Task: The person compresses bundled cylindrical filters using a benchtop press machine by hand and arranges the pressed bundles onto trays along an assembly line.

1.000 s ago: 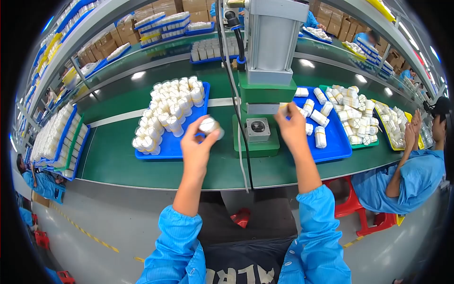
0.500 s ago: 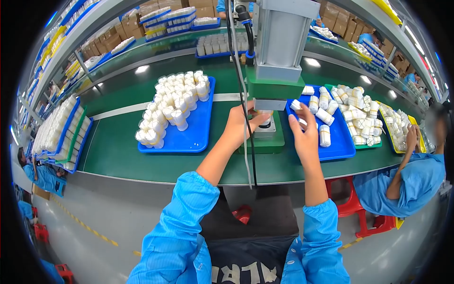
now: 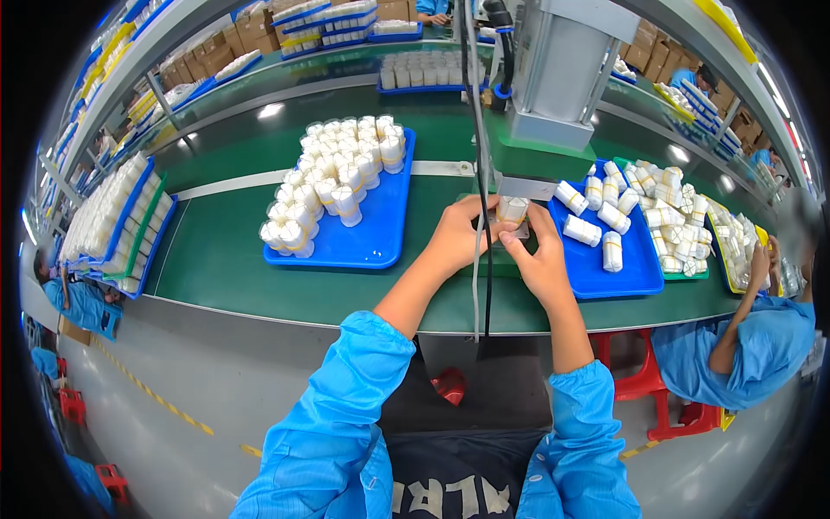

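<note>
Under the head of a press (image 3: 562, 78), a white cylinder with a thin yellow band (image 3: 512, 209) stands roughly upright between my hands. My left hand (image 3: 462, 232) grips it from the left, its fingers partly behind two hanging cables. From the right, my right hand (image 3: 543, 253) closes on it with thumb and fingers. The cylinder's lower end is hidden by my fingers. Close by on the right, a blue tray (image 3: 635, 281) has several similar white cylinders lying loose in it.
On the left, a blue tray (image 3: 389, 221) bears many upright white pieces with clear flared ends. Stacked full trays (image 3: 108, 225) stand at far left. To the right are a green tray (image 3: 696, 274) and a co-worker in blue (image 3: 735, 346) on a red stool (image 3: 640, 376).
My right hand has moved left from above the blue tray to the press, joining my left hand around a cylinder. The view has shifted slightly, so the scene sits further right.
</note>
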### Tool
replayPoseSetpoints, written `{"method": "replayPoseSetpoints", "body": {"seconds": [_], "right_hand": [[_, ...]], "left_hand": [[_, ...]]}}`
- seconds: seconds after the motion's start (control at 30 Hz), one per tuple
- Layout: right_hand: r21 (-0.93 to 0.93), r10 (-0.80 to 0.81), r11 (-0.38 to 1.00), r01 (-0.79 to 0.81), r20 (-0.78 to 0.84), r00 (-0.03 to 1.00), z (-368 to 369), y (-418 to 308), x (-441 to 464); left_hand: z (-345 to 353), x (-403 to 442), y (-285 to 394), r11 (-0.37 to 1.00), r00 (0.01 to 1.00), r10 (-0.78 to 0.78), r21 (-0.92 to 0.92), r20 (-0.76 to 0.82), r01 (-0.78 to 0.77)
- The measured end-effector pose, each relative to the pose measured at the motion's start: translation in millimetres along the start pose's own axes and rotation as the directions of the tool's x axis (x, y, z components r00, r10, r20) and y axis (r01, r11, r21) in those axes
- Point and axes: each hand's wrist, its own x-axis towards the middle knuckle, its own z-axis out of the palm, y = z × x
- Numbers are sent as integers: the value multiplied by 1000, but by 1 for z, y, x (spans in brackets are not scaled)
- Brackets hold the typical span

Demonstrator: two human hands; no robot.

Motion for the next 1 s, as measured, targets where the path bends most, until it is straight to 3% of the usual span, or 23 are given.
{"method": "replayPoseSetpoints", "body": {"seconds": [0.1,0.17,0.23,0.3,0.37,0.43,0.5,0.53,0.63,0.7,0.73,0.77,0.8,0.83,0.87,0.9,0.93,1.0], "right_hand": [[-50,-31,998,29,-23,999,3,-1,-1],[-47,-49,998,47,-56,997,5,-1,-2],[-70,28,997,-27,7,1000,0,4,0],[-11,66,998,-66,8,998,1,10,2],[130,150,980,-148,-6,989,5,6,6],[177,135,975,-132,-9,991,6,-1,8],[153,191,970,-188,-7,981,6,-4,8],[-85,216,973,-212,38,976,0,-8,10],[-77,112,990,-116,-63,992,8,1,6],[15,169,986,-168,-50,984,8,12,6],[-183,263,950,-254,27,964,1,28,9],[-89,83,992,-86,-35,996,6,34,8],[-144,-10,990,-3,-92,996,8,53,7],[-174,33,984,-38,-32,999,3,54,7],[-201,57,977,-77,-103,993,8,72,6],[-280,107,952,-119,-59,992,3,68,7],[-196,-26,981,3,-114,993,8,71,7],[-231,-25,973,-2,-115,993,6,83,6]], "left_hand": [[3,0,-9,990,998,-26,-140,58,34],[0,-2,-3,996,996,89,-7,21,-89],[0,-4,-3,994,994,111,18,-2,-111],[-3,-5,0,987,988,157,-27,-11,-157],[-2,-3,-4,948,948,314,-28,-59,-316],[-5,-4,-6,973,973,228,-41,23,-227],[-5,-4,-4,972,974,225,-71,12,-224],[-6,-4,-1,971,973,231,-70,10,-230],[-9,-4,5,985,988,144,-107,50,-138],[-6,-4,0,988,989,127,-102,70,-119],[-1,-4,-4,982,987,159,-108,30,-155],[3,-4,-8,976,981,191,-104,-15,-192],[2,-4,-6,970,980,197,-143,0,-195],[0,-3,-6,965,977,209,-171,39,-200],[0,-3,-6,972,980,196,-136,28,-191],[3,-3,-9,978,983,185,-105,19,-182],[10,-3,-16,971,976,211,-100,-51,-216],[12,-6,-15,959,964,244,-121,-109,-257]]}}
